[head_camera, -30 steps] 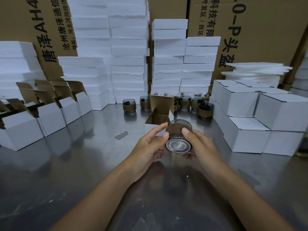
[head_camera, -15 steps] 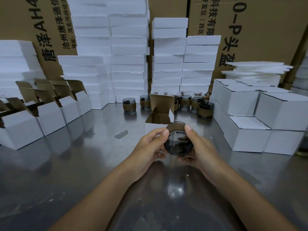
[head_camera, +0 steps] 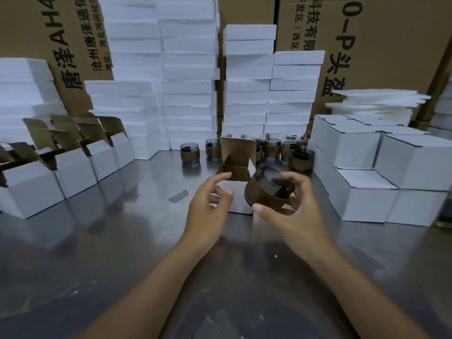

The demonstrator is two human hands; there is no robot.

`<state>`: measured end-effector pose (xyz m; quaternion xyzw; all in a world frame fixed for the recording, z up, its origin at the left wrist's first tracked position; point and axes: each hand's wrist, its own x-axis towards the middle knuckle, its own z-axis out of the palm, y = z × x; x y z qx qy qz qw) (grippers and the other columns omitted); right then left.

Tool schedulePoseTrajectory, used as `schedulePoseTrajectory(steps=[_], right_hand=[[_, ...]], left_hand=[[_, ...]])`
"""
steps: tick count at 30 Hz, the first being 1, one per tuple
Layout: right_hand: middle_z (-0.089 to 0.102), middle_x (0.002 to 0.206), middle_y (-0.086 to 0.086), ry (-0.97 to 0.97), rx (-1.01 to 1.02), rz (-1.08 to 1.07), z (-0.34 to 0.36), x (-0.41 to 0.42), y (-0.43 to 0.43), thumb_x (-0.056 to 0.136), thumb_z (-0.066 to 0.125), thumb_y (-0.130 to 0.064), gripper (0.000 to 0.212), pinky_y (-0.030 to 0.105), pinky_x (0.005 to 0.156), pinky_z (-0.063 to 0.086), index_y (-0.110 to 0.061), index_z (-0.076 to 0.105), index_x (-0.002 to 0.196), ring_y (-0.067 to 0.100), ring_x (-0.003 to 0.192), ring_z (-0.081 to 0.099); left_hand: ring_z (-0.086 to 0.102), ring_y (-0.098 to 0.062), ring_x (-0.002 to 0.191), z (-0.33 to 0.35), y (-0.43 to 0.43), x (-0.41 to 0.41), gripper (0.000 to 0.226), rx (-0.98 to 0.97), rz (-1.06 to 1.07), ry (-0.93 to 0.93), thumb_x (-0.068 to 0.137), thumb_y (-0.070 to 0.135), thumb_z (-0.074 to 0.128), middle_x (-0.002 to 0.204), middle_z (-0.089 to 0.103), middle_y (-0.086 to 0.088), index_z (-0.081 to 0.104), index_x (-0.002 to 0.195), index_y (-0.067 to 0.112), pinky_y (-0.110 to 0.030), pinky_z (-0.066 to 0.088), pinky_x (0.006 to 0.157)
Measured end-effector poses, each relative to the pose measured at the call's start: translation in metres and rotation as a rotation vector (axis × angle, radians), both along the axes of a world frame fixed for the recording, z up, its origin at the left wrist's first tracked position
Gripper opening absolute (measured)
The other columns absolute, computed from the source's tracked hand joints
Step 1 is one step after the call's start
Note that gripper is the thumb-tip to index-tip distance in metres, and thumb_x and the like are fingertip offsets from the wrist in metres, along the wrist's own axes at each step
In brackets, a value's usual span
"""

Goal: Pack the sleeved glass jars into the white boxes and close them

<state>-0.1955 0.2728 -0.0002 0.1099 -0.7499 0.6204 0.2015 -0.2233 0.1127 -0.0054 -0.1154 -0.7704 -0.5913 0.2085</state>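
1. Right hand (head_camera: 291, 216) grips the tilted jar (head_camera: 267, 189) just beside the open box (head_camera: 238, 189).
2. Left hand (head_camera: 210, 204) is loose and empty near the box.
3. Risk: the one-handed grip may slip, or the jar may snag the upright flap.

Brown-sleeved jar (head_camera: 267, 189) tilted beside open white box (head_camera: 238, 189).

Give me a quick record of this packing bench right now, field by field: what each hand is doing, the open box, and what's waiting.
right hand: holds a sleeved glass jar, tilted
left hand: open, holds nothing, beside the open white box
open box: lid flap up, in front of both hands
waiting jars: a row behind the open box
closed boxes: stacked on the right
open empty boxes: a row on the left
surface: metal table
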Motion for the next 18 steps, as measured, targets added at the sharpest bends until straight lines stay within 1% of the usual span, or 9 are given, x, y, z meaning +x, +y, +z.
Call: schedulePoseTrajectory(steps=[2, 3, 4, 6, 8, 10, 13, 16, 18], right_hand=[[0.047, 0.115, -0.031, 0.036, 0.037, -0.014, 0.0, 0.001, 0.001, 0.065, 0.084, -0.021, 0.075, 0.014, 0.084, 0.042, -0.047, 0.038, 0.118, -0.001, 0.106, 0.052], [0.046, 0.117, -0.031, 0.049, 0.054, -0.017, 0.0, 0.002, 0.001, 0.065, 0.084, -0.021, 0.079, 0.016, 0.087, 0.041, -0.046, 0.036, 0.122, -0.002, 0.109, 0.051], [0.046, 0.118, -0.032, 0.062, 0.075, -0.02, 0.0, 0.003, 0.0, 0.064, 0.085, -0.021, 0.083, 0.015, 0.088, 0.04, -0.046, 0.035, 0.125, -0.004, 0.11, 0.049], [0.046, 0.12, -0.032, 0.086, 0.113, -0.027, 0.0, 0.005, -0.001, 0.064, 0.085, -0.021, 0.084, 0.014, 0.089, 0.039, -0.045, 0.035, 0.127, -0.006, 0.113, 0.047], [0.047, 0.124, -0.024, 0.116, 0.124, -0.03, 0.001, 0.005, -0.002, 0.063, 0.086, -0.019, 0.082, 0.019, 0.093, 0.041, -0.046, 0.038, 0.124, -0.002, 0.116, 0.048], [0.047, 0.125, -0.019, 0.142, 0.124, -0.031, 0.001, 0.007, -0.003, 0.062, 0.086, -0.018, 0.081, 0.022, 0.095, 0.042, -0.048, 0.04, 0.12, 0.003, 0.118, 0.048], [0.049, 0.12, -0.024, 0.174, 0.111, -0.024, 0.004, 0.009, -0.004, 0.061, 0.087, -0.019, 0.081, 0.023, 0.098, 0.042, -0.052, 0.04, 0.119, 0.002, 0.117, 0.05], [0.05, 0.12, -0.028, 0.208, 0.108, -0.023, 0.007, 0.012, -0.005, 0.063, 0.086, -0.023, 0.083, 0.025, 0.101, 0.042, -0.054, 0.038, 0.123, -0.001, 0.118, 0.049], [0.049, 0.12, -0.031, 0.237, 0.106, -0.019, 0.008, 0.013, -0.006, 0.064, 0.085, -0.023, 0.084, 0.027, 0.103, 0.041, -0.051, 0.037, 0.127, -0.002, 0.12, 0.047]], left_hand=[[0.054, -0.008, 0.084, -0.003, -0.001, -0.001, 0.035, -0.077, 0.051, 0.043, 0.094, 0.028, 0.052, 0.095, 0.046, 0.008, 0.045, 0.122, 0.047, -0.002, 0.042, 0.065], [0.053, -0.006, 0.083, -0.004, -0.001, -0.003, 0.04, -0.124, 0.07, 0.035, 0.094, 0.029, 0.051, 0.095, 0.042, 0.011, 0.041, 0.128, 0.047, -0.003, 0.043, 0.064], [0.052, -0.005, 0.082, -0.006, -0.002, -0.004, 0.044, -0.173, 0.086, 0.012, 0.094, 0.031, 0.051, 0.096, 0.038, 0.012, 0.037, 0.132, 0.048, -0.004, 0.043, 0.063], [0.051, -0.004, 0.081, -0.008, -0.003, -0.006, 0.051, -0.241, 0.102, -0.052, 0.094, 0.034, 0.051, 0.102, 0.035, 0.008, 0.029, 0.138, 0.047, -0.007, 0.041, 0.063], [0.051, -0.007, 0.084, -0.009, -0.005, -0.008, 0.051, -0.27, 0.108, -0.09, 0.094, 0.034, 0.05, 0.108, 0.034, 0.003, 0.03, 0.139, 0.045, -0.006, 0.039, 0.064], [0.052, -0.01, 0.09, -0.009, -0.008, -0.008, 0.042, -0.273, 0.131, -0.073, 0.094, 0.032, 0.051, 0.111, 0.034, 0.002, 0.04, 0.134, 0.042, -0.004, 0.037, 0.065], [0.05, -0.009, 0.096, -0.006, -0.008, -0.005, 0.025, -0.281, 0.191, -0.01, 0.093, 0.03, 0.053, 0.11, 0.038, 0.003, 0.055, 0.117, 0.037, 0.0, 0.035, 0.062], [0.047, -0.007, 0.089, -0.003, -0.007, -0.001, 0.011, -0.35, 0.208, 0.083, 0.092, 0.033, 0.053, 0.097, 0.043, 0.005, 0.057, 0.103, 0.034, 0.002, 0.033, 0.061], [0.047, -0.007, 0.082, -0.003, -0.005, 0.002, 0.007, -0.407, 0.193, 0.151, 0.092, 0.032, 0.053, 0.09, 0.046, 0.007, 0.056, 0.098, 0.032, -0.002, 0.032, 0.062]])
